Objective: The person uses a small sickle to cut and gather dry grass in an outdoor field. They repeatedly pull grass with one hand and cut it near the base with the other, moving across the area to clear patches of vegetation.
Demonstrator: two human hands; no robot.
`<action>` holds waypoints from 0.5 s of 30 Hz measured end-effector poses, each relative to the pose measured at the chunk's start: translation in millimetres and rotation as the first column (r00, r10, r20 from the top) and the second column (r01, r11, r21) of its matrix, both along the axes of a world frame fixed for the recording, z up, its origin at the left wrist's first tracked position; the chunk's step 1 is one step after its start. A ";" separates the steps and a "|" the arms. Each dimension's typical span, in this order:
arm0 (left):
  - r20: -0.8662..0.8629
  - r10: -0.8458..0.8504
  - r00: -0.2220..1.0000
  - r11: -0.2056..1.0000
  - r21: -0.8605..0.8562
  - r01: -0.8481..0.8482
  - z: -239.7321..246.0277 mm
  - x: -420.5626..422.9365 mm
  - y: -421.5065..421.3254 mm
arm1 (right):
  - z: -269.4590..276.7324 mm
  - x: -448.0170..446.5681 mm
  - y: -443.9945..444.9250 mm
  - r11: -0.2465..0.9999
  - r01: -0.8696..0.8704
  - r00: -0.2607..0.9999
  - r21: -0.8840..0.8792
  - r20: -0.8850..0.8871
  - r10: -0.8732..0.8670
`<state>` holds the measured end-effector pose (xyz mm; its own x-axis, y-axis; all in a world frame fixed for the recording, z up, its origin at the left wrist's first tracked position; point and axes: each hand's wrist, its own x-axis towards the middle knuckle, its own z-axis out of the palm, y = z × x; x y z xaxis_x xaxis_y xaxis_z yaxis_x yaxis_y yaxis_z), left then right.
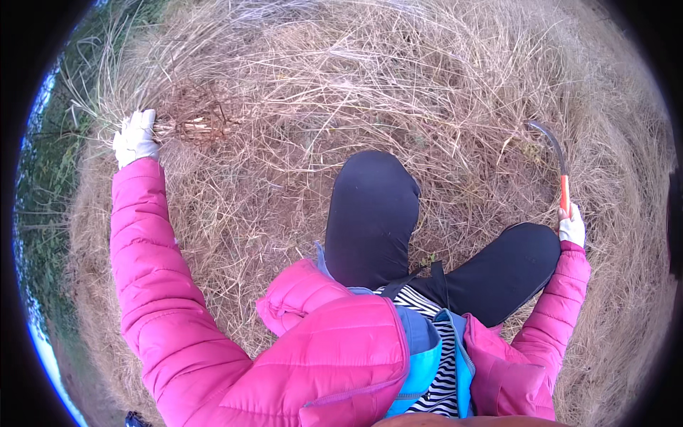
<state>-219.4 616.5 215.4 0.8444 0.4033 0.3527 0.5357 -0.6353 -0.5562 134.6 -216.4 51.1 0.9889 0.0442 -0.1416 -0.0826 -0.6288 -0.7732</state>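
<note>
My left hand, in a white glove, is stretched out to the far left and closed around a bundle of dry grass. The cut stalk ends point right, with reddish-brown roots or fine stems tangled about them, while the tops fan out up and left of the glove. My right hand, also gloved in white, grips the orange handle of a sickle beside my right knee. Its curved dark blade points away from me and hooks leftward over the dry grass. Part of the handle is hidden by the fingers.
Flattened dry grass covers the ground around my bent legs. Taller dry grass stands ahead and to the right. Green bushes line the far left. A small dark object lies at the bottom left.
</note>
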 end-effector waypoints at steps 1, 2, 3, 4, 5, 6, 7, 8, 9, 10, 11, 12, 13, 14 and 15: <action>0.020 0.102 0.995 0.994 0.040 -0.103 6.5 -26.5 14.5 | -4.8 5.3 -1.7 0.998 0.028 0.998 0.054 -0.055 -0.025; 0.046 0.089 0.995 0.992 0.085 -0.093 18.2 -58.4 26.2 | -8.5 11.5 -4.7 0.999 -0.022 1.000 -0.023 0.004 0.022; 0.035 0.202 0.979 0.976 0.081 -0.204 26.9 -88.9 33.2 | -13.9 17.1 -7.1 0.999 -0.030 0.999 0.033 -0.034 0.031; 0.082 0.258 0.963 0.953 0.139 -0.268 31.3 -117.3 35.3 | -17.6 23.2 -10.8 0.998 -0.045 0.998 0.044 -0.052 0.047; 0.124 0.336 0.934 0.915 0.192 -0.354 33.6 -144.7 32.7 | -23.2 30.3 -12.7 0.999 -0.034 0.998 0.031 -0.054 0.035; 0.161 0.363 0.918 0.900 0.194 -0.390 36.9 -168.9 28.4 | -27.8 37.3 -14.9 0.994 -0.046 0.999 -0.100 0.004 0.047; 0.137 0.502 0.854 0.828 0.209 -0.520 40.6 -188.3 23.6 | -32.9 44.0 -16.3 0.996 -0.047 0.999 -0.081 -0.004 0.047; 0.202 0.603 0.772 0.759 0.153 -0.633 36.9 -204.0 16.1 | -36.5 51.1 -17.4 0.996 -0.057 0.998 -0.073 -0.025 0.055; 0.250 0.717 0.651 0.655 0.077 -0.752 33.4 -217.8 8.6 | -41.3 57.7 -16.4 0.998 -0.039 0.998 -0.040 -0.044 0.037; 0.325 0.755 0.570 0.613 -0.038 -0.790 31.5 -229.4 3.4 | -44.5 63.2 -15.2 0.990 -0.084 0.996 -0.110 0.002 0.085; 0.413 0.755 0.509 0.602 -0.130 -0.788 25.9 -238.5 -0.4 | -45.9 67.4 -13.9 0.997 -0.043 0.998 -0.069 -0.048 0.040; 0.474 0.772 0.423 0.577 -0.245 -0.779 17.5 -246.4 -1.0 | -46.9 69.8 -11.3 0.975 -0.114 0.989 -0.189 0.067 0.128; 0.459 0.745 0.484 0.558 -0.032 -0.829 6.6 -255.9 -1.3 | -45.3 70.2 -9.0 0.957 -0.129 0.977 -0.261 0.130 0.167; 0.394 0.807 0.440 0.509 -0.085 -0.857 -3.2 -269.1 -1.0 | -43.1 68.0 -6.0 0.980 -0.066 0.997 -0.186 0.033 0.073; 0.337 0.819 0.465 0.525 -0.113 -0.843 -16.0 -283.0 1.6 | -38.1 63.9 -3.4 0.986 -0.057 0.998 -0.155 -0.023 0.054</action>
<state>-502.4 618.0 199.4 -0.0429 0.8213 0.5690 0.9349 0.2338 -0.2671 198.5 -219.7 13.1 0.9827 0.0744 -0.1697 -0.0582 -0.7455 -0.6640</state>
